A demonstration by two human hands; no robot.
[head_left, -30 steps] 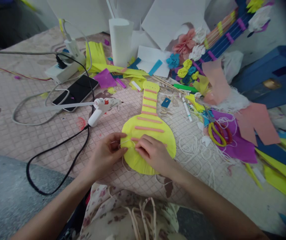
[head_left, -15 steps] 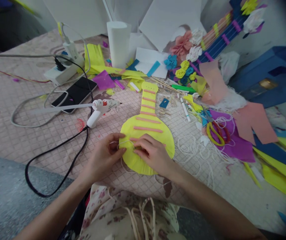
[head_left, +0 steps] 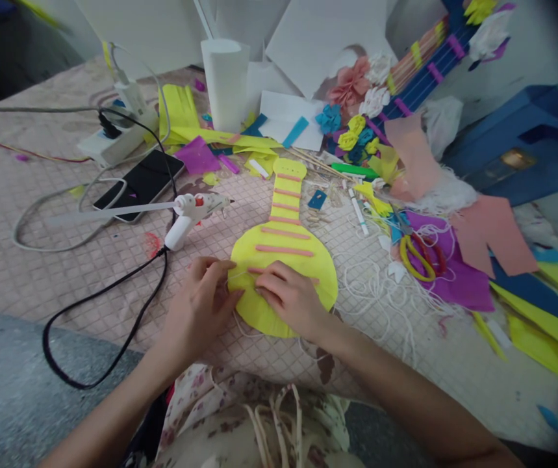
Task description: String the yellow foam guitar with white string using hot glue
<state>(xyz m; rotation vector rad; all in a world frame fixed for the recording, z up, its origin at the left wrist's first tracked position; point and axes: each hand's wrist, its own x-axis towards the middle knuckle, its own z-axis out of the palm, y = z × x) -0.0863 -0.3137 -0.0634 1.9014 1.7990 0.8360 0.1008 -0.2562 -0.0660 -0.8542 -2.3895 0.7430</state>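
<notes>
A flat yellow paper guitar lies on the table before me, with several pink strips across its neck and round body. Over the left side of the body, my left hand pinches a thin white string. My right hand rests above the lower middle of the body, fingers pressed together on the same string. Loose string hangs below the guitar's edge and spreads in tangled loops to the right. The fingertips of my right hand partly hide the string.
A white glue gun with a black cord lies left, near a phone and a power strip. Scissors sit among paper scraps at right. Behind stand a white paper roll and a blue decorated guitar.
The whole view has shifted slightly, so things appear a little further left. Both hands keep their pinch on the string over the yellow guitar, with barely any movement.
</notes>
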